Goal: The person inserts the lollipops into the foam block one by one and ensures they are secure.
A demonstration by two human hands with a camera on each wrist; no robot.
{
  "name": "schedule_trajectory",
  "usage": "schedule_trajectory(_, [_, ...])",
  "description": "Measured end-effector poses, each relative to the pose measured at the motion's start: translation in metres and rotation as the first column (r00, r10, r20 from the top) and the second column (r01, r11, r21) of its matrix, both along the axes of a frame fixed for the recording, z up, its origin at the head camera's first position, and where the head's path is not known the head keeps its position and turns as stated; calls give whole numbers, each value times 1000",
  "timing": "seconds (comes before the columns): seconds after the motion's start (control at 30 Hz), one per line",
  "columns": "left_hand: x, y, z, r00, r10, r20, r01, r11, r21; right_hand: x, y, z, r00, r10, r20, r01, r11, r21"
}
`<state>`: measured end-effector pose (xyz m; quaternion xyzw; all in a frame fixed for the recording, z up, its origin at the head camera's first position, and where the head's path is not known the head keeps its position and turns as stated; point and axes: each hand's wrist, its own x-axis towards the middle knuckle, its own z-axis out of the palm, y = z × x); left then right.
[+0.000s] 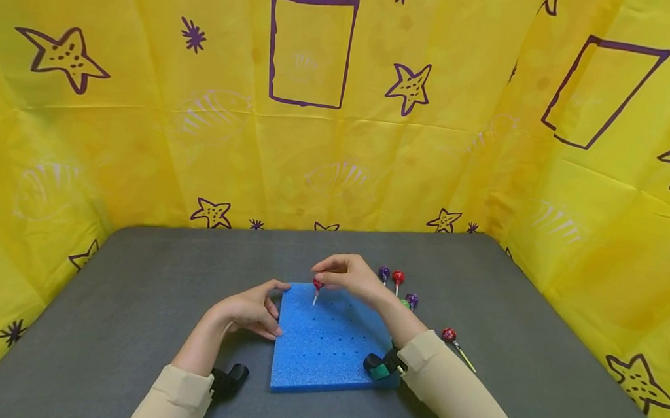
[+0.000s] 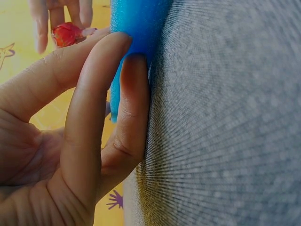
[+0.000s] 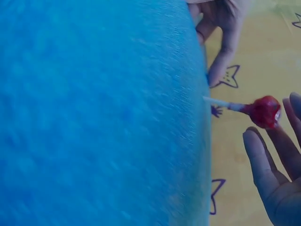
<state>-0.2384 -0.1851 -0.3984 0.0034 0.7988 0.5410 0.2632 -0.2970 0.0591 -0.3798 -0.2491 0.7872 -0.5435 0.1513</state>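
Note:
My right hand (image 1: 348,277) pinches a red-wrapped lollipop (image 1: 318,285) by its candy end over the far left part of a blue foam board (image 1: 299,367) dotted with small holes. In the right wrist view, the white stick (image 3: 217,100) of the lollipop points at the board; whether its tip sits in a hole I cannot tell. My left hand (image 1: 250,308) holds the board's left edge, with one fingertip near the far corner. The left wrist view shows fingers (image 2: 134,103) against the board's side, close to the tabletop.
Beyond the board's right side lie a purple lollipop (image 1: 384,273), a red lollipop (image 1: 398,278) and another purple lollipop (image 1: 412,300) beside a green one (image 1: 405,303). A red lollipop (image 1: 449,335) with a yellowish stick lies by the right sleeve. Yellow curtains surround the grey table (image 1: 156,300).

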Motion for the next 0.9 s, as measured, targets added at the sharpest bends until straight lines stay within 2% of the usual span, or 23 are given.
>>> schedule_trajectory(0.57, [1,0,0,1000,6,-6,-6,1000,2,-21,44,26,992,-127,-9,126,990,-55])
schedule_trajectory(0.9, [0,1,-1,1000,11,-6,-11,1000,0,-35,77,31,976,-215,39,217,975,-49])
